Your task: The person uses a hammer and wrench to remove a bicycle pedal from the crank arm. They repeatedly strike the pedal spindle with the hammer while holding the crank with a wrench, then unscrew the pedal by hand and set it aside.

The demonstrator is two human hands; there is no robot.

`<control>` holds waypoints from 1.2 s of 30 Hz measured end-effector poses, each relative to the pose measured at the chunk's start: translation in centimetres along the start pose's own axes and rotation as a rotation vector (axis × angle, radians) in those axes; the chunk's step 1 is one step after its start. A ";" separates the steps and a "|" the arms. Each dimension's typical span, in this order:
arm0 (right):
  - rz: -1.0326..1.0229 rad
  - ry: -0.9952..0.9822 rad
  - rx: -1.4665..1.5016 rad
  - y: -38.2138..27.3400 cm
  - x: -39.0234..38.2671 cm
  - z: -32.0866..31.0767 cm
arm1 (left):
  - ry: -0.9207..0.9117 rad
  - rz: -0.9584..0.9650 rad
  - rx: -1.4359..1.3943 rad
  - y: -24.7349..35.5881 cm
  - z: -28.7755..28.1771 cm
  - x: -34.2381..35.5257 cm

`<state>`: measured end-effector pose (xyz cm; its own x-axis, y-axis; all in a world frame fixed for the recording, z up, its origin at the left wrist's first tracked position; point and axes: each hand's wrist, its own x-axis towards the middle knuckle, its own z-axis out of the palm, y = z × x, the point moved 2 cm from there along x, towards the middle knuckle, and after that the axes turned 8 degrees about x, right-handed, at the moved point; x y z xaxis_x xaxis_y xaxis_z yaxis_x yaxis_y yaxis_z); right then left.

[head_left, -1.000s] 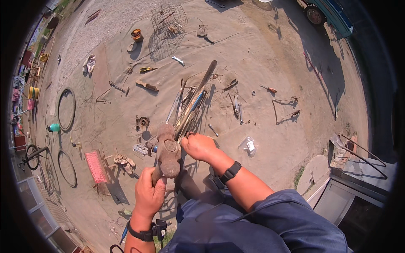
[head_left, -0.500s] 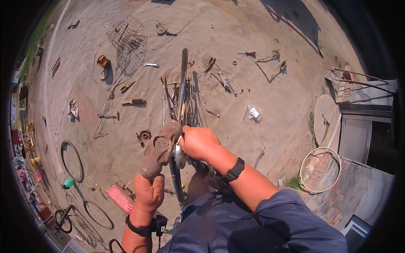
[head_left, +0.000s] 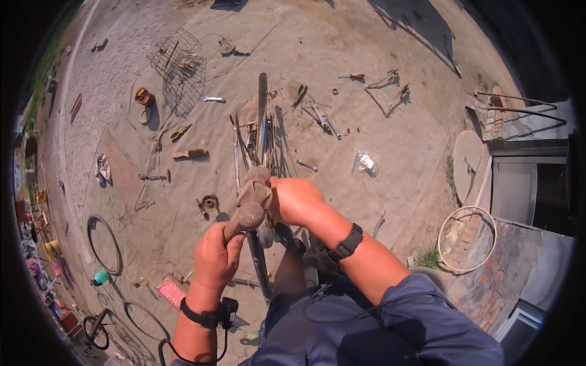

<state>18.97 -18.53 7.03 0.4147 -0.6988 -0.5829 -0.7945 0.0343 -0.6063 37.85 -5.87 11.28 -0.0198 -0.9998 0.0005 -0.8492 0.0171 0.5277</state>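
**Holding a hammer (head_left: 253, 195) over an upright metal frame (head_left: 259, 263) outdoors**

From the head view, the left hand (head_left: 217, 255) has its fingers closed around the hammer's handle, close below the rusty head. That heavy head lies at the centre of the view, above the frame, and hides part of it. The right hand (head_left: 298, 200) is beside the hammer head, on its right. Its fingers look curled, but their tips are hidden behind the metal, so I cannot tell how tightly they are closed or whether they grip anything. Each wrist wears a black band.

Beyond the hands, a long dark strip (head_left: 262, 100) points away from the person, with thin bars alongside it. To the left on the sandy-coloured ground (head_left: 390, 201) are a round metal part (head_left: 210, 202), a brush (head_left: 191, 154), yellow-handled pliers (head_left: 180, 132) and a silver spanner (head_left: 214, 99). Farther out are an orange tin (head_left: 144, 96) and a wire basket (head_left: 180, 55). To the right lie a smaller spanner (head_left: 307, 165), a clear plastic bag (head_left: 365, 163) and a screwdriver (head_left: 351, 76) with an orange handle.

Near the left rim lies a tyre (head_left: 118, 259); at lower left, a pink slab (head_left: 171, 291) shows beside the left forearm. A pale hoop (head_left: 493, 239) leans at the right, by worn brickwork.
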 end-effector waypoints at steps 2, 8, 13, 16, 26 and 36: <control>-0.073 0.007 -0.027 0.8 0.7 0.0 | -0.006 -0.029 -0.068 -0.2 1.0 -0.4; -0.013 0.008 -0.009 0.5 0.9 -0.4 | 0.103 -0.159 -0.323 1.8 0.6 -2.0; -0.059 0.006 0.015 0.8 1.0 -0.5 | 0.117 -0.308 -0.525 1.4 3.1 -4.1; 0.015 -0.063 -0.025 0.1 0.9 -0.9 | 0.101 -0.342 -0.601 1.6 4.1 -4.5; 0.014 -0.074 -0.007 0.3 0.7 -0.8 | 0.116 -0.218 -0.598 2.7 3.6 -3.5; -0.058 -0.043 0.001 1.0 1.1 -0.5 | 0.268 -0.185 -0.602 3.9 1.5 0.9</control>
<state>18.42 -19.60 6.05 0.4786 -0.6683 -0.5695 -0.7681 -0.0045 -0.6403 33.76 -6.68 12.06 0.2952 -0.9548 0.0341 -0.3827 -0.0854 0.9199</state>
